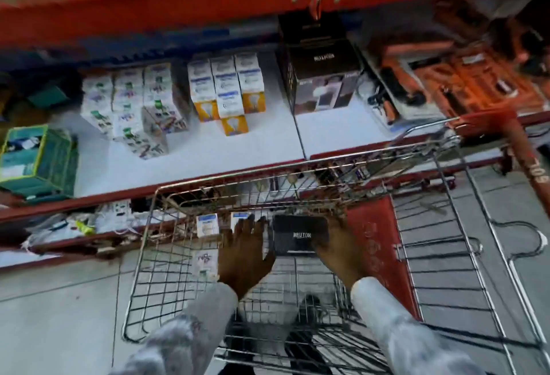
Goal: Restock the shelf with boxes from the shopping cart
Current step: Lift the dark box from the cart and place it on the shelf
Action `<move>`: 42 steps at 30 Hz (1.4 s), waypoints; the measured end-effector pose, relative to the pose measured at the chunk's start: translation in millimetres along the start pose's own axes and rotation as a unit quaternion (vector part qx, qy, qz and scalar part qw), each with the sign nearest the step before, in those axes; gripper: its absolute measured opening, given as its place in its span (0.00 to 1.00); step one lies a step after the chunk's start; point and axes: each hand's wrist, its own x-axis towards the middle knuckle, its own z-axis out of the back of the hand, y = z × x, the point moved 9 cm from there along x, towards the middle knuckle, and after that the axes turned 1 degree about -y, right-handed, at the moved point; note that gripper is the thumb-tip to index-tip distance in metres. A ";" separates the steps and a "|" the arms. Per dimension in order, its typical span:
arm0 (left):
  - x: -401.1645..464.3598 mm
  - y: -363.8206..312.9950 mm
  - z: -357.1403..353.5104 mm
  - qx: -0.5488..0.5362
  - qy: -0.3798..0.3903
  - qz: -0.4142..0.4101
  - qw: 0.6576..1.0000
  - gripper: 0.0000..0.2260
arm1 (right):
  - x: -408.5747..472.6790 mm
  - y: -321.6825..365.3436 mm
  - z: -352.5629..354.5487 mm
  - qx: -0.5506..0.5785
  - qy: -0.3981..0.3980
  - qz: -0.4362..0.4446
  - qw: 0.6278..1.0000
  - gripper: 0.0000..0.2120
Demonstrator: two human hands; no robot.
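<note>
Both my hands reach down into the wire shopping cart [297, 166]. A black box [299, 235] with white lettering lies in the cart between them. My left hand [245, 254] presses flat against its left side, fingers spread. My right hand [336, 245] clasps its right side. Small white boxes [207, 225] stand in the cart left of my left hand. On the white shelf [208, 151] ahead, a matching black box [323, 77] stands under another one, beside white and orange bulb boxes [226, 92].
White and green boxes [131, 107] crowd the shelf's left part, and a green box [35, 160] sits at its far left edge. Orange tool cases [464, 83] lie at the right. A red beam [154, 11] runs overhead. The cart's red flap [378, 243] stands at my right.
</note>
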 end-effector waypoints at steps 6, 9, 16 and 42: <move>27.2 -7.8 -67.8 -0.285 0.077 0.122 0.948 0.21 | 7.6 -57.0 -53.6 0.144 0.149 -0.200 0.958 0.11; 24.7 3.3 -97.3 -0.376 0.111 0.227 0.891 0.17 | 11.8 -83.4 -68.6 0.183 0.160 -0.251 0.937 0.23; 9.7 6.5 -21.7 -0.461 0.016 0.235 0.855 0.08 | 5.4 -24.5 28.9 0.201 0.081 -0.170 0.961 0.11; 168.4 -108.9 145.4 -0.582 -0.040 0.139 0.800 0.18 | 145.5 75.5 242.9 0.156 -0.082 -0.023 0.984 0.17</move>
